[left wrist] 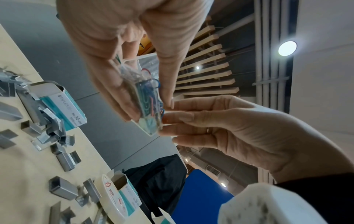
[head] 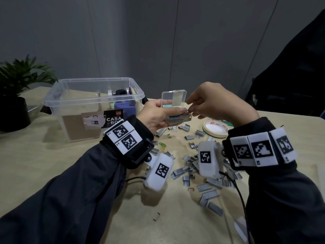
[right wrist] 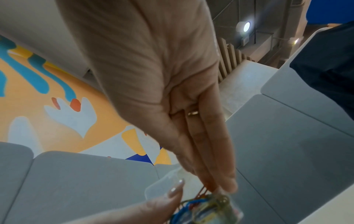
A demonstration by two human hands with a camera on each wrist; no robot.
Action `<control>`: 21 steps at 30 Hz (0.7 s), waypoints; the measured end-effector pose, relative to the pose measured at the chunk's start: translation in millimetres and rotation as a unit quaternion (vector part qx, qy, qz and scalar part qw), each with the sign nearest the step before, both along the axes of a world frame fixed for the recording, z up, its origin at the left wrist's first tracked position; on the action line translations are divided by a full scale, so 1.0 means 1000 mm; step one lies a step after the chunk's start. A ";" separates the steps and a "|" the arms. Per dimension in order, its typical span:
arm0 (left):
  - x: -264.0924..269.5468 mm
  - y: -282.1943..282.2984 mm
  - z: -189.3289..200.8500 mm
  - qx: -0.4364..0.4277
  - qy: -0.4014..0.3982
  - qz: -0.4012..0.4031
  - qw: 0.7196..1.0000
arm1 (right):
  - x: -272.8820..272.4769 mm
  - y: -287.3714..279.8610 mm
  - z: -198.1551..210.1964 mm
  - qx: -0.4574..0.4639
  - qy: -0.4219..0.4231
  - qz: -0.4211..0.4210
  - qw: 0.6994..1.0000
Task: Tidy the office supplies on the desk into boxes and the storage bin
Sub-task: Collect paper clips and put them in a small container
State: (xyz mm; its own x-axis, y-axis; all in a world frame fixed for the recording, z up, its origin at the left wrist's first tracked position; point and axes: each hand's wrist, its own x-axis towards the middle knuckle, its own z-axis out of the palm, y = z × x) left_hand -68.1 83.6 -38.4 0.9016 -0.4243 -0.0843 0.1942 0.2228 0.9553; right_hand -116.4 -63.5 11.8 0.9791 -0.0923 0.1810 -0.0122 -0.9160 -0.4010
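My left hand (head: 156,111) holds a small clear box (head: 179,119) of coloured paper clips above the desk, thumb on top, its hinged lid (head: 174,98) standing up. In the left wrist view the clip box (left wrist: 148,100) sits between that hand's fingers (left wrist: 114,84) and thumb. My right hand (head: 192,110) reaches in from the right, and its straight fingers (right wrist: 216,171) touch the clips (right wrist: 199,207) at the box's open edge. One green and yellow clip (head: 162,146) lies loose on the desk. The clear storage bin (head: 95,88) stands at the back left.
Several loose staple strips (head: 191,166) are scattered on the desk under my wrists. A roll of masking tape (head: 215,129) lies to the right, with open staple boxes (left wrist: 63,109) near it. A potted plant (head: 15,95) stands far left. The bin holds several items.
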 end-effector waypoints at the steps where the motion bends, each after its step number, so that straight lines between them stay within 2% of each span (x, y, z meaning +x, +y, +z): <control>1: 0.000 0.000 -0.001 -0.002 0.000 0.001 1.000 | 0.000 0.001 0.000 -0.002 0.001 0.002 1.000; 7: 0.003 0.000 -0.001 0.002 -0.003 0.007 1.000 | -0.004 0.000 0.004 0.021 -0.010 0.000 1.000; 15: 0.003 -0.001 -0.001 0.000 -0.004 0.008 1.000 | -0.004 0.003 0.003 0.001 -0.002 0.007 1.000; 21: 0.002 -0.002 0.006 -0.013 0.038 0.029 0.999 | -0.009 0.002 0.007 -0.013 -0.024 -0.008 1.000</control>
State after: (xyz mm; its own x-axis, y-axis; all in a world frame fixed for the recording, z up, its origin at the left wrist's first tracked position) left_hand -65.7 81.2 -32.6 0.9160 -0.3748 -0.1430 0.2520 0.2604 0.9320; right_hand -125.3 -61.2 18.8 0.9679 -0.1021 0.2296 -0.0082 -0.9261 -0.3772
